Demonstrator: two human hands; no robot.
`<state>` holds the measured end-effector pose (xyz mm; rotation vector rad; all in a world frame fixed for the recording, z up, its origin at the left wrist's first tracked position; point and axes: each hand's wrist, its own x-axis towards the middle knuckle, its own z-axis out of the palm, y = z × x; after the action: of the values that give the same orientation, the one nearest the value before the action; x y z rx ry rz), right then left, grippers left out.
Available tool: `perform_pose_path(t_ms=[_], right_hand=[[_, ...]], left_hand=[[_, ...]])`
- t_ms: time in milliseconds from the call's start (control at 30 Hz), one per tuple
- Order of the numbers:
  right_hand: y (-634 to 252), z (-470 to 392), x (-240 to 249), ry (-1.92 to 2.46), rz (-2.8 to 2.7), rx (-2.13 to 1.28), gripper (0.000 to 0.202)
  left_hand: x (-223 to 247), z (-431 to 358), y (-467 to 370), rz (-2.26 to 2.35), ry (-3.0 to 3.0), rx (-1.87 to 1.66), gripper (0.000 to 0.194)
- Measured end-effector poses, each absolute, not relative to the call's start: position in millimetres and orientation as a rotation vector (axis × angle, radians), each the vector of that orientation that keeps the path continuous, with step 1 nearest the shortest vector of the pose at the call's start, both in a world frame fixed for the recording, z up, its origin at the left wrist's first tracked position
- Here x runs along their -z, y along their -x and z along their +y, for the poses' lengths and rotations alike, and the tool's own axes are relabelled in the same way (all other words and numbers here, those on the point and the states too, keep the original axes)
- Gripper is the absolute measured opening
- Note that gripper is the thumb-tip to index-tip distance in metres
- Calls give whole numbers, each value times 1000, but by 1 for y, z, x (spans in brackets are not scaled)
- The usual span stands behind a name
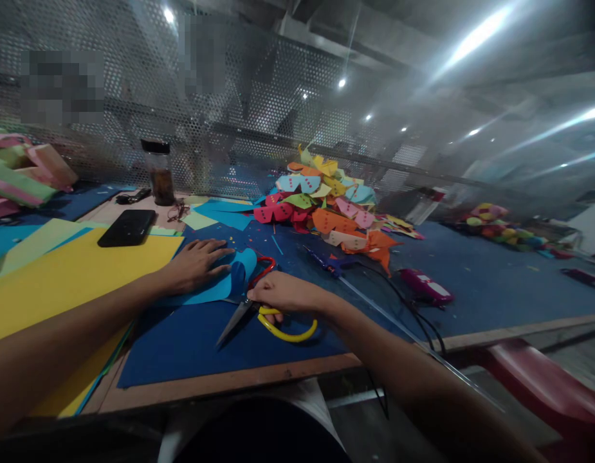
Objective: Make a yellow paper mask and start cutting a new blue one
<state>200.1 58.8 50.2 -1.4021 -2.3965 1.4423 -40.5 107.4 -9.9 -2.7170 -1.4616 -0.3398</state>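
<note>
My left hand (195,265) lies with its fingers spread on a sheet of light blue paper (205,296), whose right end curls upward. Just to the right, my right hand (285,292) is closed around a pair of scissors (237,321) over the dark blue table surface. Their metal blades point down and left, toward the front edge. A yellow handle loop sticks out below the hand. Beyond the knuckles a red handle loop shows beside the curled paper; its join to the scissors is partly hidden by my fingers.
Yellow paper sheets (85,276) lie at left, with a black phone (127,227) on top. Behind stands a jar (161,177). Colourful cut-paper pieces (333,222) are heaped at centre back. A glue gun (329,262), its cable and a magenta object (425,287) lie right.
</note>
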Motion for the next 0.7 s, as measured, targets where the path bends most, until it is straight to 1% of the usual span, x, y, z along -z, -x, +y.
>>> perform_pose_path(t_ms=[267, 533, 700], right_hand=[[-202, 58, -50, 1365, -2399, -1492, 41], [-202, 60, -50, 1392, -2464, -1431, 49], [-201, 59, -51, 1391, -2455, -1409, 45]], left_hand=[[11, 108, 42, -1460, 2717, 323, 59], [9, 114, 48, -1454, 2758, 317, 62], [12, 114, 52, -1470, 2728, 279, 62]])
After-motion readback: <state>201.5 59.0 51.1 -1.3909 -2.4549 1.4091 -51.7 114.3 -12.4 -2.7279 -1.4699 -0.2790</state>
